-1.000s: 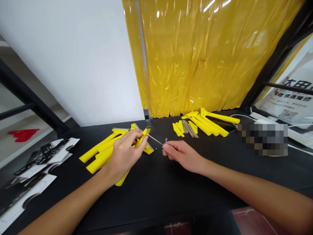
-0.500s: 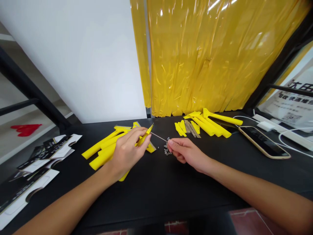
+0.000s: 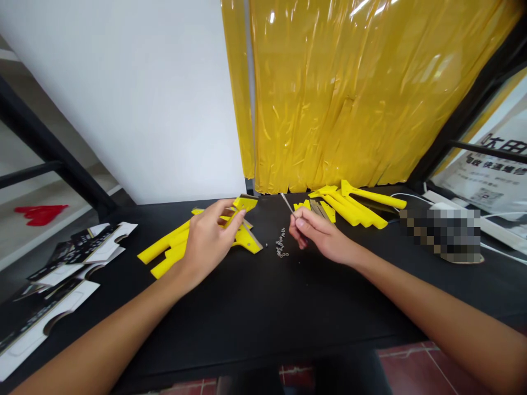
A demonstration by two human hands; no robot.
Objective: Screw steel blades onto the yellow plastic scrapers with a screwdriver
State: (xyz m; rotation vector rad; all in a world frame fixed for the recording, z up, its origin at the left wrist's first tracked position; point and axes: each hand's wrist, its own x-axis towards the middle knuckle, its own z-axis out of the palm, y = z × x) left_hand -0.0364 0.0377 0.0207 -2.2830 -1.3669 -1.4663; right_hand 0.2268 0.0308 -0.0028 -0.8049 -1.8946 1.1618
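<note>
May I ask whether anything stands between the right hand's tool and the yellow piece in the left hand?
Nothing visible stands between the thin metal tool in the right hand and the yellow piece in the left hand; the small metal parts lie below, on the black table.

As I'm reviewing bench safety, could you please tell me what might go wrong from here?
The small metal pieces lie loose near the right hand and could scatter if brushed. The left hand holds a yellow tool near its dark edge; if sharp, that might cut.
</note>
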